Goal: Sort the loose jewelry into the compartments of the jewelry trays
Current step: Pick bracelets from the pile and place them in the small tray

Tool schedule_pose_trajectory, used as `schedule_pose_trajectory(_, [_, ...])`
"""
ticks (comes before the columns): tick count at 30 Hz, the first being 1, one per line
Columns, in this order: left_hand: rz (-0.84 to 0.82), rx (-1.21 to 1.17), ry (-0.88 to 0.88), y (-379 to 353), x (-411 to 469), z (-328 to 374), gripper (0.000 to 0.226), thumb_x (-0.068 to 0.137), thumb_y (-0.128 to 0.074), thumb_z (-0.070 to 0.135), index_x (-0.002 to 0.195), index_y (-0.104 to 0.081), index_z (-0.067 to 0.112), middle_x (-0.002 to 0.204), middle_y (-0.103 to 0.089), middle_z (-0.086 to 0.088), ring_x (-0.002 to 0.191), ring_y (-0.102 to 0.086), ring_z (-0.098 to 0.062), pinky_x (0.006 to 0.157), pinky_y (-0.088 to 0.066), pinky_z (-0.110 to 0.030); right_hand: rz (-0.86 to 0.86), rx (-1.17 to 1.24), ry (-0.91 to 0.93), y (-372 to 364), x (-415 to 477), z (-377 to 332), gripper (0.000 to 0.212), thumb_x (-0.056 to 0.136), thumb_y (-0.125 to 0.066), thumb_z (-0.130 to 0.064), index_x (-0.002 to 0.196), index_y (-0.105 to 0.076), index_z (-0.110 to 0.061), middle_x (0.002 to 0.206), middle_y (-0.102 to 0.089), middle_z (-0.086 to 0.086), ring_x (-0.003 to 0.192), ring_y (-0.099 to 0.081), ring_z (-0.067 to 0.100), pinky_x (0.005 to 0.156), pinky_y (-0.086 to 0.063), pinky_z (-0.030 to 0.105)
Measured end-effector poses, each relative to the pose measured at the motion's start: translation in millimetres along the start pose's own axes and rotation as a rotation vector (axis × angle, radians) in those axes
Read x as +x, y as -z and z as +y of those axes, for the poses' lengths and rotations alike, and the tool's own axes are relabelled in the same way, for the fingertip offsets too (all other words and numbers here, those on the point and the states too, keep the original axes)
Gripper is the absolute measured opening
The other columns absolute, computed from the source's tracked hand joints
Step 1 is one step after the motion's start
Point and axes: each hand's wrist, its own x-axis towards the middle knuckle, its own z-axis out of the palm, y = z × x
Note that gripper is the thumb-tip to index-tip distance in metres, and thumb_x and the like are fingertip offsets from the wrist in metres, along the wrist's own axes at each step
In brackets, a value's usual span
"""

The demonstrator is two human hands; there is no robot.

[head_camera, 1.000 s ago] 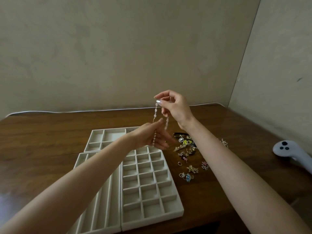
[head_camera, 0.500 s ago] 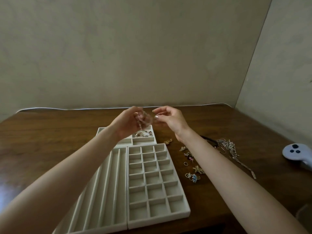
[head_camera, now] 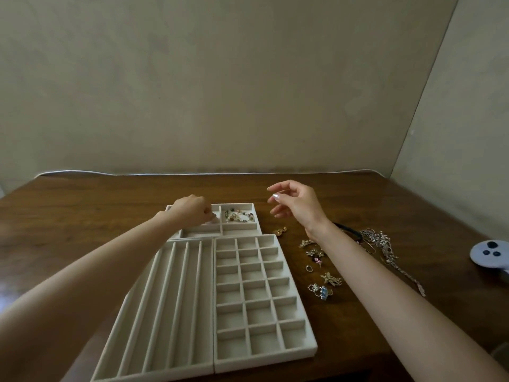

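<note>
The left hand (head_camera: 192, 210) dips curled fingers into the far tray (head_camera: 239, 229), just left of the compartment holding a bracelet (head_camera: 239, 215) (whether it pinches anything, I can't tell), while the right hand (head_camera: 298, 206) hovers slack and empty. The loose jewelry (head_camera: 319, 260) lies right of the grid tray (head_camera: 259, 312). It looks light and slippery, the chains (head_camera: 381, 242) limp and tangle-prone, so I'd pinch each piece by its body or clasp.
</note>
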Motion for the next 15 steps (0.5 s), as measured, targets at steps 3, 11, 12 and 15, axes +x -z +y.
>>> schedule_pose_trajectory(3, [0.182, -0.065, -0.008, 3.6, -1.9, 8.9, 0.025, 0.092, -0.042, 0.018, 0.084, -0.064, 0.012, 0.088, -0.065, -0.006, 0.073, -0.056, -0.023, 0.056, -0.038, -0.027, 0.032, -0.018, 0.0, 5.0, 0.2, 4.4, 0.017, 0.094, -0.051, -0.005, 0.104, -0.064, -0.01, 0.093, -0.068, 0.009, 0.068, -0.066, 0.017, 0.061, -0.057, 0.024])
schedule_pose_trajectory(11, [0.424, -0.674, -0.182, 18.4, -15.5, 71.5, 0.017, 0.093, -0.051, 0.013, 0.098, -0.067, 0.015, 0.101, -0.069, 0.001, 0.095, -0.064, -0.017, 0.082, -0.052, -0.034, 0.09, -0.062, -0.043, 30.1, -0.9, 20.2, 0.017, 0.093, -0.052, -0.005, 0.104, -0.064, -0.009, 0.095, -0.067, 0.01, 0.07, -0.065, 0.017, 0.063, -0.057, 0.026])
schedule_pose_trajectory(12, [0.411, -0.741, -0.193, 20.2, -18.7, 79.2, 0.016, 0.093, -0.051, 0.013, 0.098, -0.067, 0.015, 0.099, -0.07, 0.001, 0.093, -0.064, -0.014, 0.079, -0.052, -0.031, 0.101, -0.059, -0.053, 35.1, -1.6, 22.5, 0.017, 0.093, -0.052, -0.004, 0.104, -0.064, -0.009, 0.095, -0.067, 0.01, 0.07, -0.065, 0.017, 0.064, -0.057, 0.027])
schedule_pose_trajectory(15, [0.35, -0.787, -0.279, 19.7, -26.3, 98.7, 0.015, 0.093, -0.053, 0.012, 0.101, -0.066, 0.012, 0.096, -0.069, 0.001, 0.09, -0.063, -0.011, 0.075, -0.049, -0.018, 0.138, -0.054, -0.08, 51.0, -4.1, 28.9, 0.017, 0.093, -0.052, -0.003, 0.104, -0.064, -0.009, 0.096, -0.067, 0.011, 0.069, -0.065, 0.016, 0.061, -0.056, 0.023])
